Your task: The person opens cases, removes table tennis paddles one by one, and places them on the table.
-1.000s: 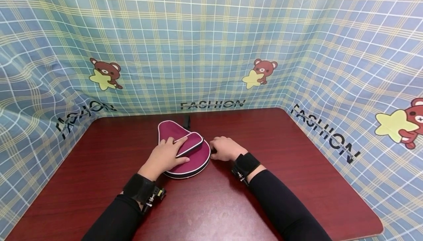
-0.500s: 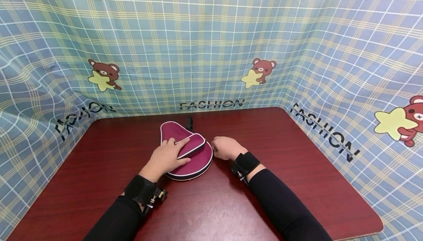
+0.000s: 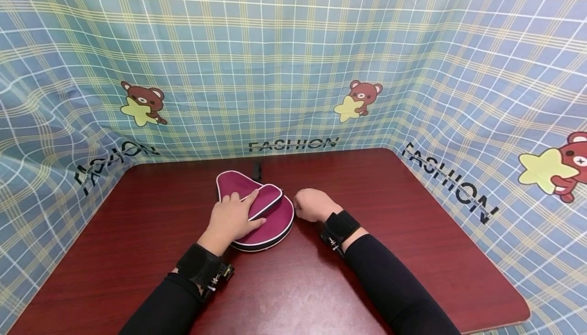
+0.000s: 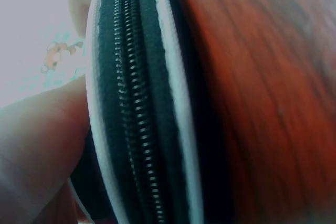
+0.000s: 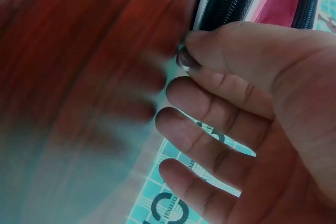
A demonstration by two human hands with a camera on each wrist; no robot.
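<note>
A magenta table tennis paddle case (image 3: pixel 278 222) with white piping and a black zipped side lies flat on the table, its narrow end at the far left. My left hand (image 3: pixel 231 218) rests on top with fingers spread, reaching the raised pocket (image 3: pixel 268 198). In the left wrist view, the thumb (image 4: pixel 39 135) lies against the case beside the zipper (image 4: pixel 137 98), whose teeth show in two rows. At the case's right edge, my right hand (image 3: pixel 316 205) pinches a small dark, shiny zipper pull (image 5: pixel 187 60) between thumb and forefinger. Its other fingers are loosely bent.
The dark red wooden table (image 3: pixel 390 253) extends around the case. A black strap (image 3: pixel 257 171) lies beyond the case. Plaid cloth (image 3: pixel 293 70) with bears and lettering hangs behind the table and along both sides.
The case has shifted slightly right, then back left, with my left hand still on it. My right hand stays in nearly the same place at the edge.
</note>
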